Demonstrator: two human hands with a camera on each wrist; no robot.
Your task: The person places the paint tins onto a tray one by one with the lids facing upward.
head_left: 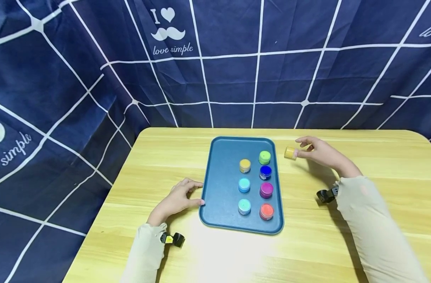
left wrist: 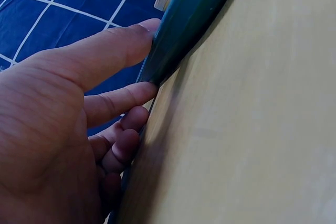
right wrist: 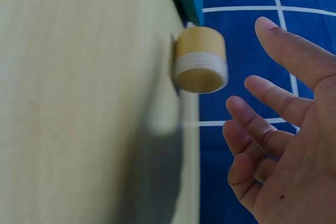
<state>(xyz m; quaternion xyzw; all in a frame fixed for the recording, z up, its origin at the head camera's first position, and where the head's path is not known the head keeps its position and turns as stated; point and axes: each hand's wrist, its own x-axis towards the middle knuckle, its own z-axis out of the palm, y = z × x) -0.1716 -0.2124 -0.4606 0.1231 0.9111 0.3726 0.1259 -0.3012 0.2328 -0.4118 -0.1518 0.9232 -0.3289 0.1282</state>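
My left hand is at the left edge of the blue tray. Its thumb and index finger touch the rim, set apart along it; the left wrist view shows the other fingers bent beneath. To the right of the tray, a small yellow jar lies on its side on the table. My right hand is just beside that jar in the head view. In the right wrist view the fingers are spread and loosely bent, with a gap between them and the jar.
Small paint-like jars stand in two columns on the tray: lime, dark blue, magenta and red at right; orange-yellow, blue and pale cyan inward. A navy curtain hangs behind the wooden table.
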